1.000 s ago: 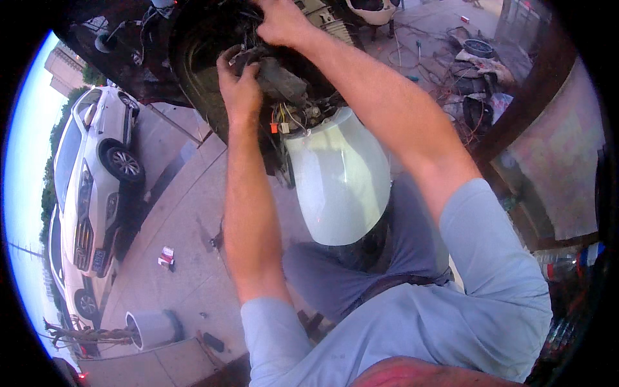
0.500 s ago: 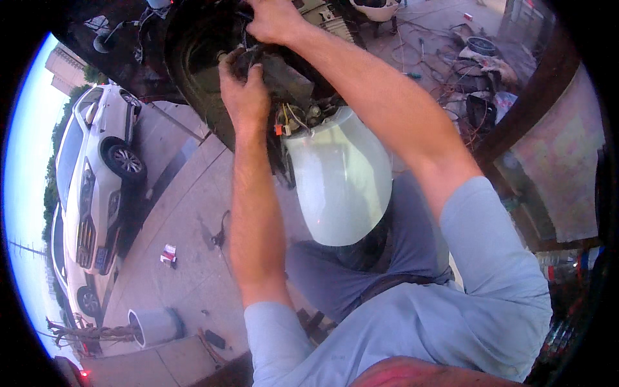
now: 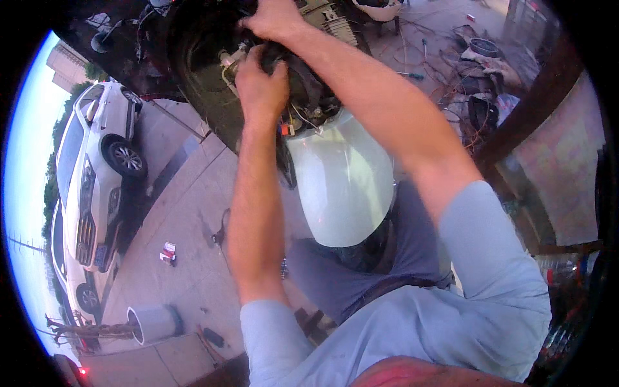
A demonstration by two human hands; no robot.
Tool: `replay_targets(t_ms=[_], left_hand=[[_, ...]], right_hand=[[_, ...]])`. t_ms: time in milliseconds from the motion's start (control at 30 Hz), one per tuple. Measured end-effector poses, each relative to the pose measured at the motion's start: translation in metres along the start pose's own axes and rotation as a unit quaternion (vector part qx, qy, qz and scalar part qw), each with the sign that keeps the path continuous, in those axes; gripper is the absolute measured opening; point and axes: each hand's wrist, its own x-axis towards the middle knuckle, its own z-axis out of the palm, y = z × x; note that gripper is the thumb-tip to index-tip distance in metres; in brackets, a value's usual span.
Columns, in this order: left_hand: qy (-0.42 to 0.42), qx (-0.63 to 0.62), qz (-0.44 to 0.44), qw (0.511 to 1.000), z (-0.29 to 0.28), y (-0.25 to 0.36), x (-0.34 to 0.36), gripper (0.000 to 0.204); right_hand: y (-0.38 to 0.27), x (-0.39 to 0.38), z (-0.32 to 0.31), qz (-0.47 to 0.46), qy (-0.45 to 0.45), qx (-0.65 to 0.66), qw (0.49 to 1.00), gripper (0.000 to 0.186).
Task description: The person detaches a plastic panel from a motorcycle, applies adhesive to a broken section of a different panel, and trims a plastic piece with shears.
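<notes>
Both arms reach up to a dark, dirty vehicle body [image 3: 200, 71] at the top of the view. My left hand [image 3: 263, 87] is curled, thumb and fingers around a dark part whose kind I cannot make out. Just above it, my right hand [image 3: 274, 20] is closed at the dark parts, with its fingertips partly hidden. Beside the left hand is a pale metal fitting [image 3: 229, 64]. Below the hands, a glossy pale-green curved panel [image 3: 342, 187] stands over my legs. An orange connector [image 3: 285, 129] with thin wires sits at the panel's upper edge.
A white car [image 3: 97, 168] stands on the paving at left. A white pot [image 3: 155, 324] and a small red-and-white box [image 3: 168, 253] are on the ground. Cables and rags [image 3: 483, 84] lie at upper right, near a dark beam [image 3: 529, 106].
My left hand has shifted right and slightly down, uncovering the pale metal fitting. My right hand has stayed nearly in place. The view has moved slightly.
</notes>
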Motion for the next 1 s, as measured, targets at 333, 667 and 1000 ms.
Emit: replay_targets(t_ms=[333, 667, 1000], left_hand=[[0.130, 0.250, 0.167, 0.945, -0.049, -0.022, 0.084, 0.030], [0.158, 0.255, 0.128, 0.945, -0.024, -0.022, 0.134, 0.038], [-0.043, 0.258, -0.023, 0.965, -0.047, -0.016, 0.126, 0.060]], right_hand=[[-0.007, -0.023, -0.003, -0.007, -0.070, -0.111, 0.991, 0.051], [0.054, 0.048, 0.017, -0.119, -0.086, -0.129, 0.981, 0.030], [0.039, -0.017, -0.024, 0.042, -0.153, -0.073, 0.985, 0.030]])
